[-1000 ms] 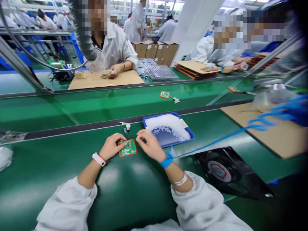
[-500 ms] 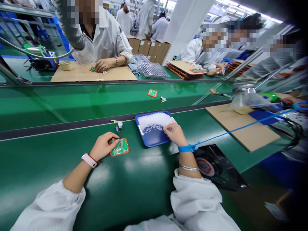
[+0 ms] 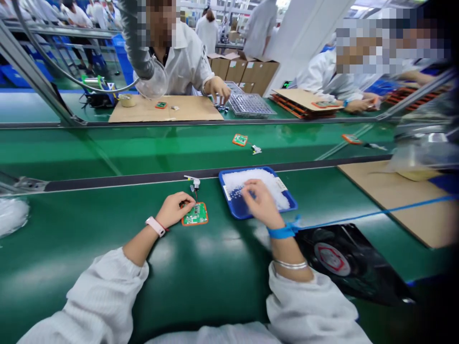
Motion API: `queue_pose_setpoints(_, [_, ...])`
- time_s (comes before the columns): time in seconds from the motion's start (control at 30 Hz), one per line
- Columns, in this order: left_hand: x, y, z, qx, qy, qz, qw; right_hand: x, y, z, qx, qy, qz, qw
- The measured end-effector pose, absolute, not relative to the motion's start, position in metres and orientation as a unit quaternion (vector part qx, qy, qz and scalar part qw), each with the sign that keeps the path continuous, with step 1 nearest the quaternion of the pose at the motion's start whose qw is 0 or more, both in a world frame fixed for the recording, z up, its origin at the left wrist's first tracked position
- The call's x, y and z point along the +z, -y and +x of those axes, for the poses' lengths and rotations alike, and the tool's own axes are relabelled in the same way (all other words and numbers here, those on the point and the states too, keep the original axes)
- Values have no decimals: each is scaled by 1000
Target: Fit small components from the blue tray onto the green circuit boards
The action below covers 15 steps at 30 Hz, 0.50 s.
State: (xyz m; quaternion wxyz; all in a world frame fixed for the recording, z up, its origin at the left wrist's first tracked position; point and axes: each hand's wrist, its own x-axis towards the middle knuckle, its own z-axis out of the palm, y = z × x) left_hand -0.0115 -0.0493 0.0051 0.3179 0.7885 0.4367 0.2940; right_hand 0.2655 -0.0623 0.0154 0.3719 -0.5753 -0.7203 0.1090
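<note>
Through the head camera I list the following.

Left hand [image 3: 175, 210]: thumb and forefinger curled over the upper left part of a green circuit board [image 3: 199, 216] with an orange edge. The fingertips touch it; whether they are clamped on it or on its wire, I cannot tell. A pale wristband [image 3: 155, 226] sits at the wrist.

Circuit board: flat on the green bench [image 3: 201, 282], left of the tray. A thin lead runs from its far edge to a white connector [image 3: 195, 183], near the belt.

Right hand [image 3: 261, 203]: over a blue tray [image 3: 236, 210], fingers bent, thumb and forefinger close to each other. Whether they meet on anything, I cannot tell. A blue strap [image 3: 281, 232] rings the wrist; its cord trails right.

Tray contents: small white pieces [image 3: 263, 175], heaped toward the far and right sides.

Right of the right forearm: one black device [image 3: 333, 258] with a round, red-marked centre. Beyond it, one cardboard sheet [image 3: 394, 205].

Conveyor belt [image 3: 161, 153]: a second board [image 3: 240, 139] with its own white connector [image 3: 256, 149].

Across the belt: a co-worker's hand [image 3: 218, 91], beside clear plastic trays [image 3: 251, 105].
</note>
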Motion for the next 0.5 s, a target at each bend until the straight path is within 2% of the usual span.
queue_pose_setpoints(0.07, [5,49,-12,309,-427,790,313,16,68,222,192,761,-489,380])
queue_pose_setpoints(0.17, [4,50,-11,331,-412,794,300,8,73,176,249,767,-453,380])
queue_pose_setpoints(0.5, [4,51,-7,317,-425,781,331,-6,70,168,306,755,-447,369])
